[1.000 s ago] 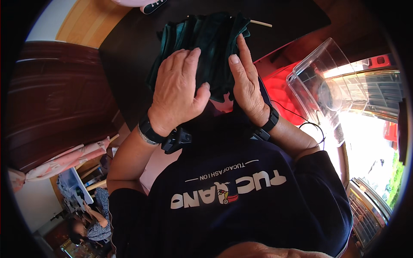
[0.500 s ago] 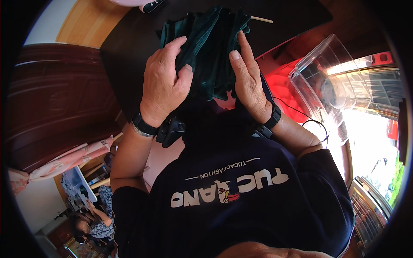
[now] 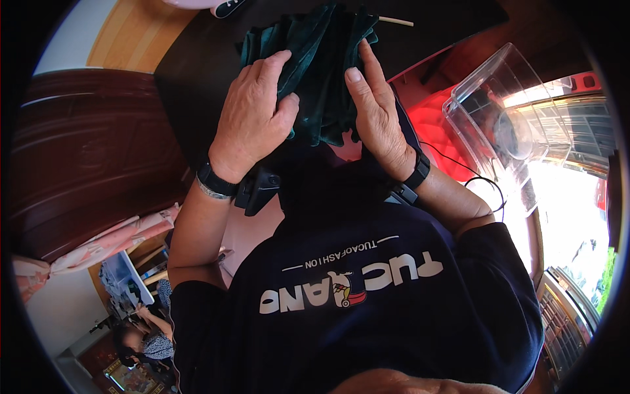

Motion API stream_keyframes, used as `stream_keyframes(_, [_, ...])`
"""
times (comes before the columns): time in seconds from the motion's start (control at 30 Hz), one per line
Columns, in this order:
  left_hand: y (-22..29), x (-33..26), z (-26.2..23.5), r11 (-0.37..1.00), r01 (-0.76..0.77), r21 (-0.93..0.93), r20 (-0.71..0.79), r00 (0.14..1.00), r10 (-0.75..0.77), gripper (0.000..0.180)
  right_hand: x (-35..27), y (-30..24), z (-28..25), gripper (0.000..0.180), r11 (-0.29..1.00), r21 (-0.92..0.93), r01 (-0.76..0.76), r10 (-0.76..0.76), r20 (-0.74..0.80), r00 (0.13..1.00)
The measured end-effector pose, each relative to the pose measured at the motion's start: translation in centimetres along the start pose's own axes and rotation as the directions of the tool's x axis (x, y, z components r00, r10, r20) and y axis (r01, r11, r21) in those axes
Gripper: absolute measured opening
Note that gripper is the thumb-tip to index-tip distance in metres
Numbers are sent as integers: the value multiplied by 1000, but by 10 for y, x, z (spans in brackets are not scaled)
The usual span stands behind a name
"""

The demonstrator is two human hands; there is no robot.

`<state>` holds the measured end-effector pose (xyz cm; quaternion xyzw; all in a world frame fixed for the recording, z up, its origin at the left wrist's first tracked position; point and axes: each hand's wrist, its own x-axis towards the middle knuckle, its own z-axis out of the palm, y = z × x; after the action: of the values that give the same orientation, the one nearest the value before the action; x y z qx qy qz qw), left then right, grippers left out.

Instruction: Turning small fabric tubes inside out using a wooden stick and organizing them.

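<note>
A dark green velvet cloth lies in loose pleats at the far end of my reach, on a black table. My left hand rests against the cloth's left side, fingers slightly bent and thumb apart from them. On the opposite side, my right hand lies along the cloth's edge with its fingers stretched out and thumb on top. Neither hand visibly pinches the fabric; the other fingertips are partly hidden. A thin pale stick pokes out beyond the cloth's far right corner.
A clear plastic bin stands at the right beside a red surface, with a black cable near it. Dark carved wood fills the left. Another person is at the lower left. A shoe shows at the top.
Both hands and the cloth sit slightly farther up and left in the picture; the hands keep nearly the same pose. The other person at lower left has shifted a little.
</note>
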<state>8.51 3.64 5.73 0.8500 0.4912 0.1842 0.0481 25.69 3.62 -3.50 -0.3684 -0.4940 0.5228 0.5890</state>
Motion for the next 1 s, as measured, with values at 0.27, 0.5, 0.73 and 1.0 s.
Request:
stream_keyframes(0.27, [20, -5, -5, 969, -100, 225, 49, 995, 92, 59, 1, 1, 1, 65, 1000, 14, -2, 2, -2, 1000])
stream_keyframes(0.5, [10, -4, -2, 973, 30, 231, 38, 998, -40, 47, -3, -3, 0, 65, 999, -37, 6, -6, 10, 1000])
stream_keyframes(0.73, [10, 1, -5, 956, 39, 289, 90, 994, -68, 42, -2, -3, 0, 65, 998, -55, 14, -14, 1, 1000])
stream_keyframes(1.0, [23, 17, -1, 907, 16, 422, 196, 975, -108, 34, 0, -3, 0, 65, 999, -45, 19, -19, 15, 1000])
